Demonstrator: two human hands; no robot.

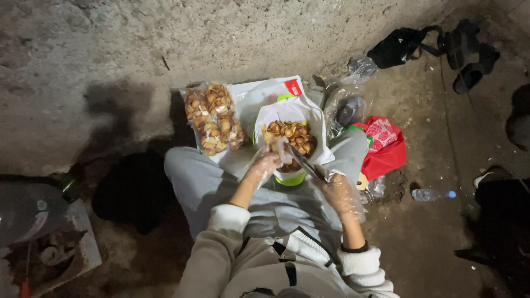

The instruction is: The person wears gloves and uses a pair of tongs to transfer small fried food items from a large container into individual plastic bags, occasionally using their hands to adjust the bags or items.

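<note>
Sealed clear bags of golden snacks (214, 118) lie on the white sheet (251, 94) at the left. Next along, the left hand (264, 165) — gloved in thin plastic — pinches a small bag at the rim of the snack-filled bowl (290, 138). The right hand (338, 193) grips metal tongs (305, 164) reaching into it — a red bag (386, 146) beyond

Red bag (385, 150), plastic bottle (432, 194), black bag (398, 47), poss. sandals (470, 54)

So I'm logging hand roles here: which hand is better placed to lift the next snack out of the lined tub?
Probably the right hand: it holds the tongs, tips over the snacks. The left hand grips the tub's plastic liner.
</note>
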